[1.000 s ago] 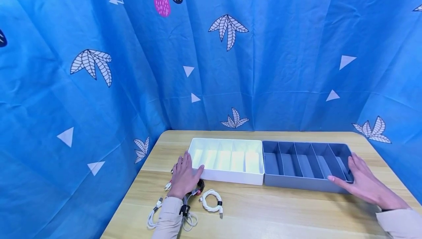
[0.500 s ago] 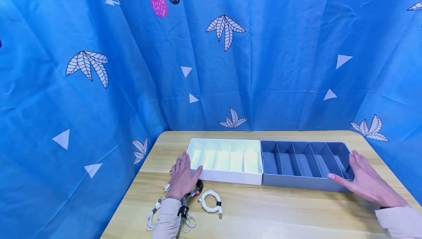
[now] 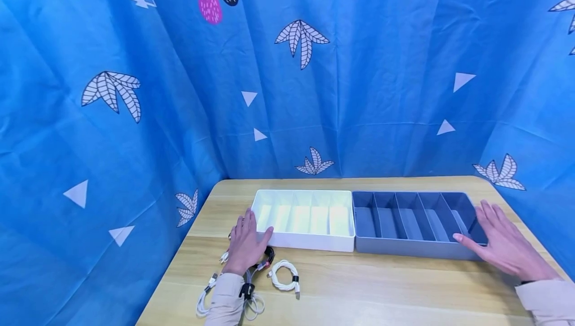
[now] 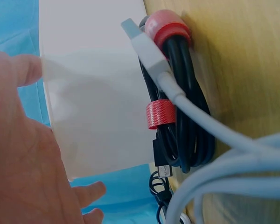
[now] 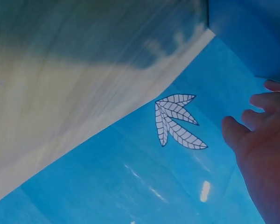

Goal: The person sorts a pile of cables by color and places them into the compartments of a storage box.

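My left hand (image 3: 245, 248) rests at the left front corner of a white divided organizer box (image 3: 310, 242), fingers extended along its side and thumb near the front wall. At the far end of a grey divided organizer box (image 3: 418, 248), my right hand (image 3: 505, 246) is spread, its thumb by the front wall and its fingers beside the right end. Whether it touches the box I cannot tell. Both boxes stand end to end. In the left wrist view, a bundled black cable (image 4: 189, 93) with red ties lies beside the white box. Neither hand grips anything.
Around my left forearm lie a coiled white cable (image 3: 285, 286), a white cable (image 3: 201, 302) at the left and a grey-white bundle with a black tie (image 3: 247, 291). A blue patterned curtain (image 3: 382, 91) surrounds the back and sides of the wooden table (image 3: 382, 291).
The view has swung slightly, shifting the scene left. My right hand has moved a little to the right relative to the grey box. My left hand stays at the white box's corner.
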### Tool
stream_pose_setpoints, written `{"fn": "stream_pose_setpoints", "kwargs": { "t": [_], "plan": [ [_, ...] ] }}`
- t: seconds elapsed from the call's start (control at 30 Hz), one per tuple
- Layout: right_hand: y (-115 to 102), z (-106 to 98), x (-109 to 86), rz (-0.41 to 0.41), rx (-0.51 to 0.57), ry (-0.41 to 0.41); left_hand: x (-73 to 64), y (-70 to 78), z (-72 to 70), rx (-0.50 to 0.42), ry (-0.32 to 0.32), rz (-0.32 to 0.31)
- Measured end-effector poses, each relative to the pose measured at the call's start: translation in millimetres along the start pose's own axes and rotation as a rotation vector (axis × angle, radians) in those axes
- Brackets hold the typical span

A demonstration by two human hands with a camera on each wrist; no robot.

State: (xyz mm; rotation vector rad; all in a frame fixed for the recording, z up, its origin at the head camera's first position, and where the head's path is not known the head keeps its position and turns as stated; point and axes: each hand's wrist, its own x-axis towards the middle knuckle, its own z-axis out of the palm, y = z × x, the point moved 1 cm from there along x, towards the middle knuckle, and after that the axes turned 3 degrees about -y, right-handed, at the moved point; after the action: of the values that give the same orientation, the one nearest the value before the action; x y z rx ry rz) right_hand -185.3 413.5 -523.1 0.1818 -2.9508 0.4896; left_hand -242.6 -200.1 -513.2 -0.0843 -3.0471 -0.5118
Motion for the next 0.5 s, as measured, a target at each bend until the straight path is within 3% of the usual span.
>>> {"fn": "stream_pose_setpoints", "kwargs": {
  "t": [0.5],
  "plan": [
    [9.7,4.4,1.2,-0.059,-0.017,0.092,1.8,-1.0,1.9,-0.003,0.001,0.01]
  ]
}}
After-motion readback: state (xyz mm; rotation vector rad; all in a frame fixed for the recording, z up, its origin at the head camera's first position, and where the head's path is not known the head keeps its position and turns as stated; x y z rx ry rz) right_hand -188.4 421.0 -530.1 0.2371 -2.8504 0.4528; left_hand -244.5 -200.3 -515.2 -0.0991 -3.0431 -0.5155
